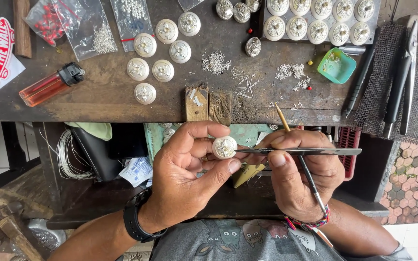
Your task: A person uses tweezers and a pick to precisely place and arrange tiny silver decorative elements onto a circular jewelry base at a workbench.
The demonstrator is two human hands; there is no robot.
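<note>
Your two hands meet over a small round silver piece, just below the edge of a worn wooden surface.

Your left hand (189,169) has its grip closed on the round silver ornament (224,147), pinched between thumb and fingertips. Your right hand (301,169) has its grip closed on slim metal tweezers (306,152), whose tips touch the ornament's right rim, with a thin brush (296,150) crossing the same fingers. Above both grips, the dark scuffed surface (107,96) carries loose matching ornaments (158,55), little heaps of silver wire bits (216,63) and a grey tray of finished pieces (315,19). Up and left of your left grip lie an orange lighter (49,86) and plastic bags of beads (78,24). Up and right of your right grip sit a small green dish (336,65) and pliers (402,72) on black mesh. Far right, patterned floor tiles (414,179) show.
</note>
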